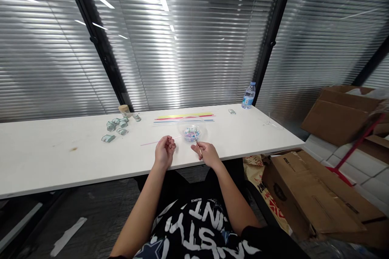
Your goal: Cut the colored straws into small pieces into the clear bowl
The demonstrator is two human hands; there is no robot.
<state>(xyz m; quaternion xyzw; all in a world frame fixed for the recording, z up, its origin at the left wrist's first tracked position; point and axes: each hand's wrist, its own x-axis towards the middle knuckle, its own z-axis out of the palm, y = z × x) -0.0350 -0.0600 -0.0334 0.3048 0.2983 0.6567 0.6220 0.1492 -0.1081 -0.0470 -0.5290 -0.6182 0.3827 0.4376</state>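
My left hand (165, 151) is closed in a pinch on a thin, pale pink stick (148, 143). The stick runs out to the left over the table, and its other end points toward a clear plastic bowl (181, 128). Small pieces (192, 134) in blue, purple, pink and white lie in the bowl. My right hand (207, 154) grips slim metal scissors (197, 141), their tips over the bowl. The exact finger hold is too small to make out. Behind the bowl, long thin sticks (185, 116) in yellow, red and blue lie side by side.
Several crumpled greenish-white packets (117, 123) lie left on the white table (75, 166), near a wooden-lidded jar (124, 109). Another packet (231, 111) and a water bottle (248, 96) stand back right. Cardboard boxes (316, 194) fill the floor at right.
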